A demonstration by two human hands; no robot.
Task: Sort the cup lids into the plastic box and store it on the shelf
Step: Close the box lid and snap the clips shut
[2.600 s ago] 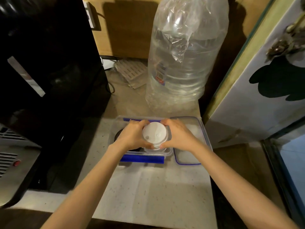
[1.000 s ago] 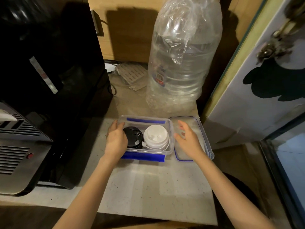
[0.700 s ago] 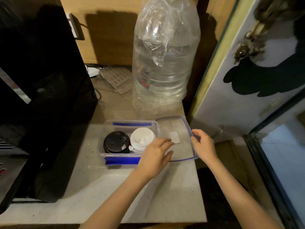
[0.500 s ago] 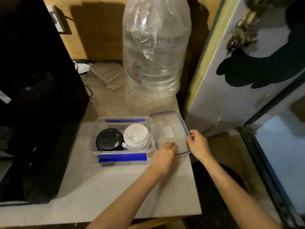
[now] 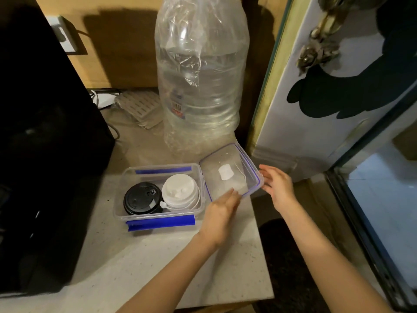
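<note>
A clear plastic box (image 5: 117,201) with blue clips stands on the pale counter. Inside it a stack of black cup lids (image 5: 142,198) sits on the left and a stack of white cup lids (image 5: 179,192) on the right. The box's clear cover (image 5: 225,161), edged in blue, is to the right of the box, raised off the counter and tilted. My left hand (image 5: 220,216) holds the cover's near edge. My right hand (image 5: 278,187) holds its right edge, fingers spread along the rim.
A large water bottle (image 5: 200,86) wrapped in plastic film stands just behind the box. A black appliance (image 5: 45,132) fills the left side. A white door panel (image 5: 316,136) rises at the right. The counter (image 5: 180,267) ends just right of the cover.
Both hands left the white lids in the box and moved right to the cover. The cover, flat on the counter before, is now lifted and tilted.
</note>
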